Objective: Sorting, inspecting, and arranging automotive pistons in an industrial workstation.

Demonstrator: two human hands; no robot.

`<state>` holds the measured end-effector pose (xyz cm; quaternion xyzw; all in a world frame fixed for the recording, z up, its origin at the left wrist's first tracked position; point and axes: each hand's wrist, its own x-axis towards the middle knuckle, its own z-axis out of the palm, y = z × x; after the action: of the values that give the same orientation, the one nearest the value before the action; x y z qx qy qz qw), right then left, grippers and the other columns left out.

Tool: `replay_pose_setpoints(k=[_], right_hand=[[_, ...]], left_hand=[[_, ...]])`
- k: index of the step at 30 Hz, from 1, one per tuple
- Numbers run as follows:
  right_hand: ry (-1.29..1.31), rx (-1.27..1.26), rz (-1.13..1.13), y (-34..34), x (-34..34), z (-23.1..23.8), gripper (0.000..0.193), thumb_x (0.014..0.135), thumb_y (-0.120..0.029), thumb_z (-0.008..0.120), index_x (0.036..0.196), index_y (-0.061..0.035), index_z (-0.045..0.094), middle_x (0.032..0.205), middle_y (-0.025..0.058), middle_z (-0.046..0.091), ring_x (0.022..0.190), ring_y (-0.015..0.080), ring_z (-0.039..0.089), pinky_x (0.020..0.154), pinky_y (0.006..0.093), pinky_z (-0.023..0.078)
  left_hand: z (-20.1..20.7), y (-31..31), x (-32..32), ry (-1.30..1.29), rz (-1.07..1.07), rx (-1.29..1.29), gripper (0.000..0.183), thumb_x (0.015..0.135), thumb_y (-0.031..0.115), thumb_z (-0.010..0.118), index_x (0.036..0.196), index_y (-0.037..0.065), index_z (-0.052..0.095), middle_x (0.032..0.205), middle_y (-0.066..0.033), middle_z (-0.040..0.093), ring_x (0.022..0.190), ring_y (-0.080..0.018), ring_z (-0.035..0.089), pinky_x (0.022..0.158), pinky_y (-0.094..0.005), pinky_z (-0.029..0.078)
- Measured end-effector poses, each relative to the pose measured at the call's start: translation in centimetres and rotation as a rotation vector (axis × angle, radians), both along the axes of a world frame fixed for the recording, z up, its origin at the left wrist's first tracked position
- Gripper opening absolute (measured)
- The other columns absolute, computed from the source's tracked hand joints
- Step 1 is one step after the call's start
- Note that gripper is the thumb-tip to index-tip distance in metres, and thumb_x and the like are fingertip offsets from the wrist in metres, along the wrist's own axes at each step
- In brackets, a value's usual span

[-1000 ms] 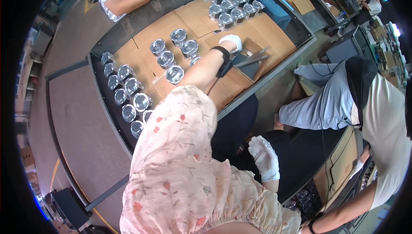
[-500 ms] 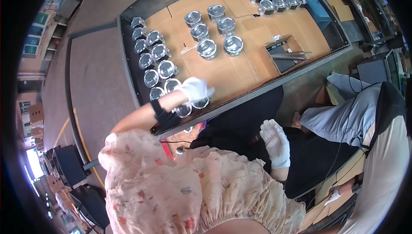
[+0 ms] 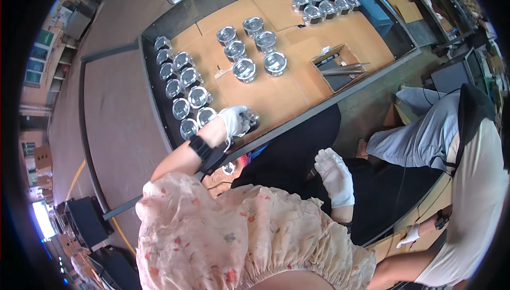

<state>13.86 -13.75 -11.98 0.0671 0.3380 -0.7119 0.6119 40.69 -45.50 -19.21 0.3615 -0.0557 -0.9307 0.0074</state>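
Observation:
My left hand (image 3: 232,122), in a white glove, is closed around a silvery metal piston (image 3: 253,120) near the close left corner of the bench. The fingers hide part of it. Beside that hand runs a double row of similar pistons (image 3: 199,97) along the left edge. Farther in, on the cardboard, several more pistons (image 3: 244,70) stand in two short columns, crowns up. My right hand (image 3: 334,177), also gloved in white, hangs off the bench's near side, over black cloth. It holds nothing and its fingers are stretched out.
A raised dark metal rim (image 3: 297,124) borders the cardboard-covered bench (image 3: 287,98). A cut-out box with tools (image 3: 340,69) sits near its right front. More pistons (image 3: 312,13) and a blue box (image 3: 373,11) occupy the far right. Another person (image 3: 462,183) is at my right.
My left hand, stretched above the near-left pistons before, has closed around one of them. The whole view has shifted a little. My right hand stays extended at the side.

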Motion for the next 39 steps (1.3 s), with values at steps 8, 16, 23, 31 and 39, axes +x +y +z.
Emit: replay_pose_setpoints(k=[8,16,23,31,39], right_hand=[[0.169,-0.078,0.083,-3.1,-0.4,3.3,0.038,0.099,-0.018,0.054,0.131,0.0024,0.055,0.128,0.0191,0.063,0.118,0.0301,0.061,0.102,0.0416,0.048],[0.451,-0.089,0.099,-5.2,-0.2,8.6,0.036,0.101,-0.023,0.055,0.13,-0.0017,0.057,0.126,0.0137,0.064,0.115,0.023,0.062,0.1,0.0375,0.047],[0.169,-0.147,0.095,-5.6,0.0,6.9,0.054,0.104,-0.042,0.046,0.132,0.0039,0.052,0.126,0.0216,0.062,0.106,0.0314,0.065,0.093,0.0433,0.053],[-0.561,-0.553,0.026,-6.7,1.9,7.8,0.089,0.096,-0.07,0.035,0.143,0.0057,0.036,0.132,0.0254,0.055,0.107,0.0377,0.063,0.092,0.0451,0.054],[-0.375,-0.475,-0.09,-7.1,0.4,8.5,0.077,0.098,-0.062,0.038,0.139,0.0039,0.041,0.121,0.0263,0.059,0.103,0.0385,0.065,0.088,0.0473,0.058]], left_hand=[[10.2,3.3,-10.1,-0.245,0.626,-0.404,0.039,0.096,0.032,0.064,0.12,0.003,0.055,0.113,-0.0143,0.066,0.105,-0.0311,0.067,0.095,-0.0539,0.054],[11.0,6.4,-15.0,0.019,0.036,-1.134,0.041,0.091,0.033,0.07,0.119,0.004,0.06,0.117,-0.0144,0.066,0.109,-0.0308,0.065,0.095,-0.0477,0.054],[5.1,5.5,-20.1,0.074,0.186,-0.985,0.034,0.101,0.035,0.055,0.109,0.003,0.065,0.099,-0.0119,0.071,0.087,-0.0206,0.068,0.078,-0.0331,0.056],[15.3,9.0,-20.6,0.121,-0.013,-1.32,0.051,0.104,0.044,0.049,0.106,-0.005,0.065,0.084,-0.0023,0.061,0.077,-0.0103,0.051,0.073,-0.0281,0.046],[13.5,10.5,-19.5,0.276,0.153,-1.443,0.037,0.104,0.031,0.05,0.119,0.0,0.063,0.113,-0.0094,0.063,0.104,-0.016,0.056,0.093,-0.0306,0.045]])
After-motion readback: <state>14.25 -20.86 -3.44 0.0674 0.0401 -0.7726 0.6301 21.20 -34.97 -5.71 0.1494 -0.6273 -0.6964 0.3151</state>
